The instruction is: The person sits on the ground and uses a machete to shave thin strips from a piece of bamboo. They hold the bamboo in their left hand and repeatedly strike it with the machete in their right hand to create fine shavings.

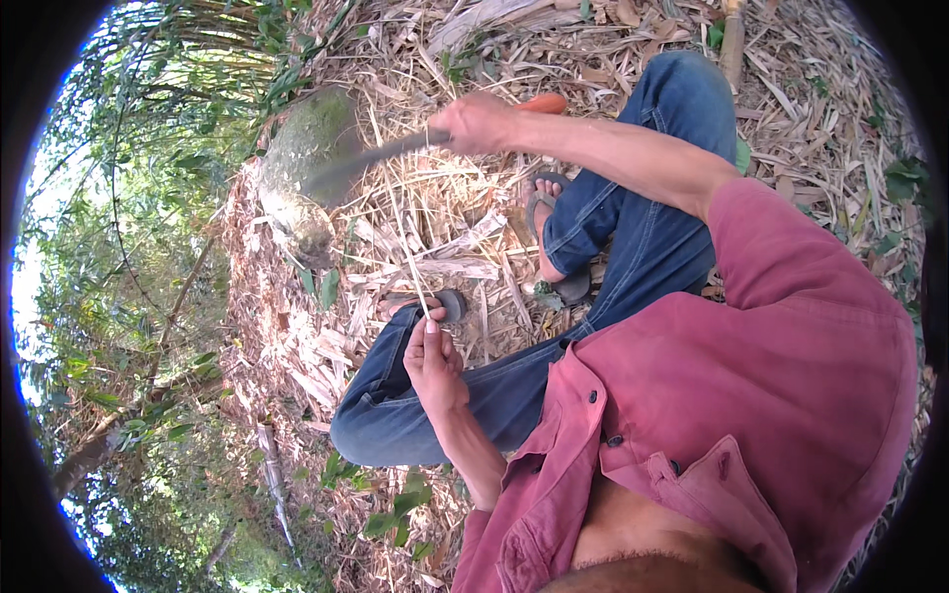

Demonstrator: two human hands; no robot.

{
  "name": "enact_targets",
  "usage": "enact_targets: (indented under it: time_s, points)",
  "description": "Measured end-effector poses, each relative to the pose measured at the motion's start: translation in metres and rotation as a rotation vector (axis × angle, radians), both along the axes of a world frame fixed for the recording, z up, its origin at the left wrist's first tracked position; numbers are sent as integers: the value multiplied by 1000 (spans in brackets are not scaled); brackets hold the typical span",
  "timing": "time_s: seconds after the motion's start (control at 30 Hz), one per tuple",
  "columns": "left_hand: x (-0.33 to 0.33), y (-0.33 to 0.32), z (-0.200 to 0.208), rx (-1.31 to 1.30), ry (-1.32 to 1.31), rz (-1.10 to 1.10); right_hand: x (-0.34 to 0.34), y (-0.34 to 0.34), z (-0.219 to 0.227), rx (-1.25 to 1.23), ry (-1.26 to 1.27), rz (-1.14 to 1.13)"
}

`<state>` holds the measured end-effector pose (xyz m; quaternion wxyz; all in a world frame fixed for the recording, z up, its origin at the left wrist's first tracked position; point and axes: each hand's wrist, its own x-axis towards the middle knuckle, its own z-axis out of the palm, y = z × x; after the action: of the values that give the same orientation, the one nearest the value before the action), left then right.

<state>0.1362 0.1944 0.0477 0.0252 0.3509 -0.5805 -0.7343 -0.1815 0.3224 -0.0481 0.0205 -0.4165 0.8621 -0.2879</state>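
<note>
My right hand (479,124) is closed round the orange handle of a long knife (381,154). Its dark blade points left and is slightly blurred at the tip, in front of a mossy rounded rock or stump (314,133). Lower down, my left hand (433,364) pinches the end of a thin pale strip (409,259), which looks like split bamboo or cane. From my fingers the strip runs up and away, passing close to the blade. Whether the blade touches it, I cannot tell.
Dry leaves and pale shavings (465,232) cover the ground. My bent legs in blue jeans (633,247) and sandalled feet (544,212) lie around the work. Green bushes (129,247) stand at the left. A cut pole (733,44) lies at the top right.
</note>
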Motion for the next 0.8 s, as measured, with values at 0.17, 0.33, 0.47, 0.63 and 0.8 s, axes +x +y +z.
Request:
enact_targets:
  time_s: [0.17,0.33,0.47,0.63,0.8]
  points:
    - [1,-1,4,170,42,-18,4,-3,6,130,-24,-64]
    - [-6,3,-5,274,11,7,30,-7,6,-23,56,98]
    - [0,1,-4,411,37,-3,26,-9,7,111,-46,52]
    - [6,7,-4,459,24,35,26,-4,18,67,-90,55]
    - [1,5,-9,601,76,-6,37,-5,-1,-26,101,107]
